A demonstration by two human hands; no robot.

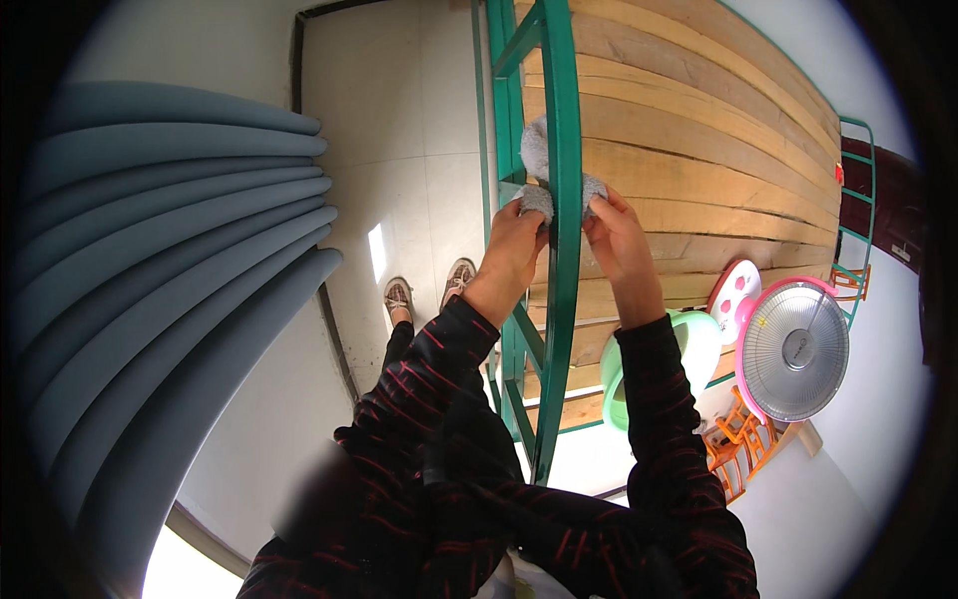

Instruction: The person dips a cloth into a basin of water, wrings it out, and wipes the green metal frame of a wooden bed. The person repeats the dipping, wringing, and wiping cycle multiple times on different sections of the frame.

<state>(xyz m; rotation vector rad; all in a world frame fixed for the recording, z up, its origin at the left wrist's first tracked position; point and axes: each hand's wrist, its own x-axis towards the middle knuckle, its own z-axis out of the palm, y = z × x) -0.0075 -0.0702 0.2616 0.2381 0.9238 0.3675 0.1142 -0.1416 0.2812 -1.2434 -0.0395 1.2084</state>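
A grey fluffy cloth is at the green metal rail of a bunk-type bed frame. My left hand pinches it on the left side of the rail. On the right side, my right hand grips another grey fluffy part between thumb and fingers. A rounded grey bulge shows farther along, partly behind the rail. The rail hides the middle, so I cannot tell whether these parts are one piece.
Wooden bed boards spread right of the rail. On them are a light green basin and a pink-rimmed dish heater, beside a white object with pink spots. Orange chairs stand beyond. A blue-grey curtain hangs left, over tiled floor.
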